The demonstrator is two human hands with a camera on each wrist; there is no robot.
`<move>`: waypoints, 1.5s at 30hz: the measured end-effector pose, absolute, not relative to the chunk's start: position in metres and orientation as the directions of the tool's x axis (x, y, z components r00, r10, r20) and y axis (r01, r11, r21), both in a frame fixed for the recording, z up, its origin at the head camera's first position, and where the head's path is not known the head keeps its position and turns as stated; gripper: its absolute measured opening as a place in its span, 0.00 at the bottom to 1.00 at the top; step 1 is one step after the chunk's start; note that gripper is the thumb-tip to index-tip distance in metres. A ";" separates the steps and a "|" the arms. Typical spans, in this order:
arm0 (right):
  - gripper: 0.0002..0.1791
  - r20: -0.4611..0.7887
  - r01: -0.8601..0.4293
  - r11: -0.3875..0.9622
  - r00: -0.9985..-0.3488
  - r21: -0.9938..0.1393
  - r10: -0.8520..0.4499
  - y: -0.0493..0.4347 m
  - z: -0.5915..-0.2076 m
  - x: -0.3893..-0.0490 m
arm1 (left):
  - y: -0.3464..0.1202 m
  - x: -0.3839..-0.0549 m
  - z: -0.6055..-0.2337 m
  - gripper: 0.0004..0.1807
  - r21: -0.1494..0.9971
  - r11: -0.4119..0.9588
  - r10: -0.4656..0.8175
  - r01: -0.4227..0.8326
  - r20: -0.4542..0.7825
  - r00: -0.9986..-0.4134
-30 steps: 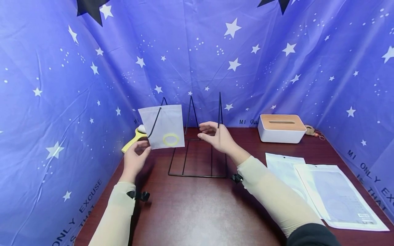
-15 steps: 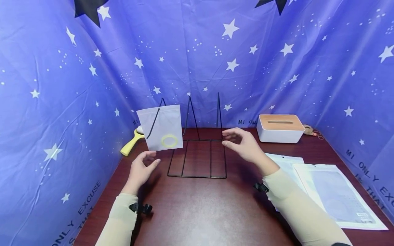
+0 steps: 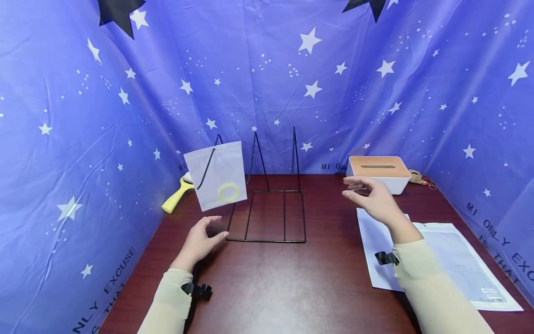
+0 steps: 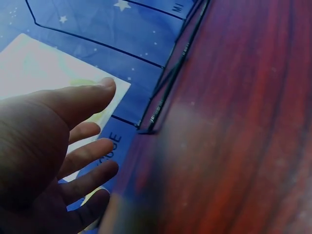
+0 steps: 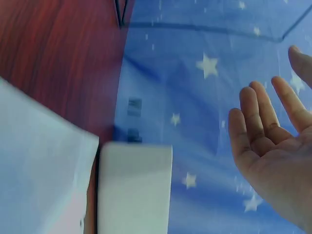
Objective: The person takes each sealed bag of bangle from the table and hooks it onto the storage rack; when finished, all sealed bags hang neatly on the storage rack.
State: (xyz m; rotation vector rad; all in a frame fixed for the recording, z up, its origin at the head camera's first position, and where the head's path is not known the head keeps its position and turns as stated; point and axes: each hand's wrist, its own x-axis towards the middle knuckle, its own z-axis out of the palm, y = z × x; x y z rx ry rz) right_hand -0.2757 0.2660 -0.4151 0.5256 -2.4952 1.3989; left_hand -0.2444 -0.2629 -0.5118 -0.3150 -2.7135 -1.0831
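Note:
A whitish flat pouch (image 3: 219, 171) with a yellow ring near its bottom is held, slightly tilted, in the left part of a black wire rack (image 3: 267, 191). My left hand (image 3: 200, 243) is just below the pouch with fingers spread and nothing in it; in the left wrist view the thumb overlaps the pouch (image 4: 36, 68). Over on the right, my right hand (image 3: 373, 199) hovers above the far end of a pale pouch (image 3: 377, 260), its fingers loosely bent and holding nothing. A second pale pouch (image 3: 459, 260) lies partly behind the right forearm.
A white tissue box (image 3: 379, 171) with a wooden lid stands at the back right, a small brown item (image 3: 416, 176) beside it. Behind the hung pouch, a yellow-handled object (image 3: 177, 197) lies at the left. Starry blue curtains (image 3: 267, 69) enclose the brown table (image 3: 283, 287).
My right hand has moved from the rack rightward to above the pale pouches. My left hand has drawn down and slightly right, away from the pouch in the rack.

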 end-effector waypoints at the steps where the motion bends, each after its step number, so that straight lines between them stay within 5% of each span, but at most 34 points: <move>1: 0.24 0.359 -0.404 0.498 -0.914 -0.767 -0.188 0.272 -0.415 -0.276 | -0.263 -0.244 -0.513 0.33 0.652 0.708 0.127 0.272 0.262 -0.957; 17: 0.32 0.197 -0.217 0.706 -0.974 -0.674 -0.111 0.356 -0.441 -0.289 | -0.263 -0.245 -0.529 0.33 0.575 0.762 0.164 0.299 0.276 -0.947; 31: 0.39 -0.001 -0.147 0.729 -0.980 -0.669 -0.198 0.380 -0.468 -0.295 | -0.262 -0.244 -0.531 0.30 0.532 0.794 0.165 0.293 0.276 -0.947; 45: 0.38 -0.025 -0.173 0.743 -0.969 -0.646 -0.247 0.383 -0.476 -0.297 | -0.262 -0.243 -0.531 0.30 0.539 0.793 0.163 0.285 0.262 -0.951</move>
